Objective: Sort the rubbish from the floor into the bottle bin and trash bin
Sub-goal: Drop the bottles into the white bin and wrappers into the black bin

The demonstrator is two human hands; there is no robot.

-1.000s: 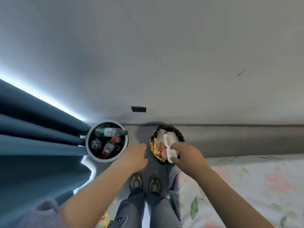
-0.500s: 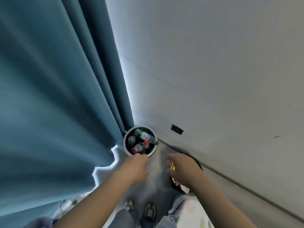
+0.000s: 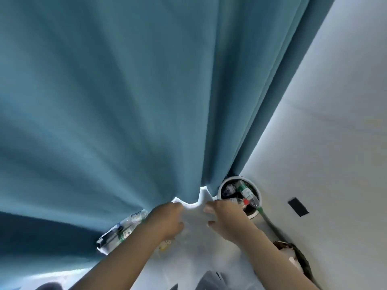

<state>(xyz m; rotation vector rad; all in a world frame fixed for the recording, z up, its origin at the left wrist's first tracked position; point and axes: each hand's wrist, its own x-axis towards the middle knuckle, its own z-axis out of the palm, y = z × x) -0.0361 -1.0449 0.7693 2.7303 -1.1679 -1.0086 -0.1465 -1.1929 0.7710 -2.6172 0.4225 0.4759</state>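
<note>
Bottle at curtain hem — lies diag, lower-L to upper-R. L hand, R hand — relaxed, empty.

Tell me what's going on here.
A person is sorting floor rubbish. The left hand and right hand are out in front, and neither visibly holds anything. The white bottle bin beside the blue curtain already has several bottles in it. The dark trash bin at lower right holds something white. A few plastic bottles lie on the floor at the curtain's hem, not yet sorted, near the left hand.
</note>
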